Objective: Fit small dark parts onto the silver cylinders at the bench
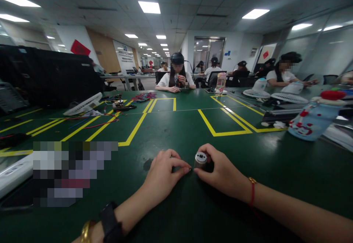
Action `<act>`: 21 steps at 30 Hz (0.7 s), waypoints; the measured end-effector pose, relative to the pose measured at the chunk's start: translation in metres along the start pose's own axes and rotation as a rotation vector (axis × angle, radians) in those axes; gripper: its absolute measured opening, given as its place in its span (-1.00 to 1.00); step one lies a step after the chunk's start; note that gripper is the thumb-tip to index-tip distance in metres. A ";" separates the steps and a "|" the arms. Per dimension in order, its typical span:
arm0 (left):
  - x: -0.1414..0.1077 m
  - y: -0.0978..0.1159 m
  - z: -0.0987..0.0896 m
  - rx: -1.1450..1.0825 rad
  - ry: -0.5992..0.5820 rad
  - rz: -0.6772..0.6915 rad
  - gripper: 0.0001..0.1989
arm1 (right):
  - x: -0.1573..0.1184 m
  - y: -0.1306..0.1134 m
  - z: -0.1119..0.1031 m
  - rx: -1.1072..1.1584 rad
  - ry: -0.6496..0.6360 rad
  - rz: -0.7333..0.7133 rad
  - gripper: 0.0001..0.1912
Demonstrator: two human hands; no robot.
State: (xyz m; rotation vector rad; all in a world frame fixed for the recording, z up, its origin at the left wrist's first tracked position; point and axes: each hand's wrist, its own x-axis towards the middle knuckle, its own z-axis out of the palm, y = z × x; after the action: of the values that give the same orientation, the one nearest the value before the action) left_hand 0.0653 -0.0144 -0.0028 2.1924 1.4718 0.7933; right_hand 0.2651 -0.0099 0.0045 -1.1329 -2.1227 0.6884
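Observation:
On the green table my right hand (pixel 216 165) grips a small silver metal cylinder (pixel 200 159), which looks like a small motor. It stands upright, and its round top face has dark holes. Just left of it is my left hand (pixel 168 169), thumb and fingertips pinched together and apart from the cylinder. A tiny dark speck shows at those fingertips, too small to name. The underside of the cylinder is out of sight behind my right thumb and fingers.
Yellow tape (pixel 231 132) marks the green table (pixel 176 125). A blue cup (pixel 310 119) stands at right, near white fans (pixel 288 97). Wires (pixel 143 96) and a white fan (pixel 84 104) lie at left. Across the table sits a person (pixel 165 81).

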 end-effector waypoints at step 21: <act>0.007 -0.055 -0.040 -0.107 0.265 -0.288 -0.63 | 0.022 0.179 -0.185 -0.758 0.510 0.637 -0.49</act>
State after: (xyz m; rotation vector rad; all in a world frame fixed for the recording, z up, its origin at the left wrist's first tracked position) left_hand 0.0028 0.0129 -0.0035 1.7951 1.7751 1.0612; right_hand 0.4853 0.1250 0.0101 -2.1609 -1.5741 -0.2121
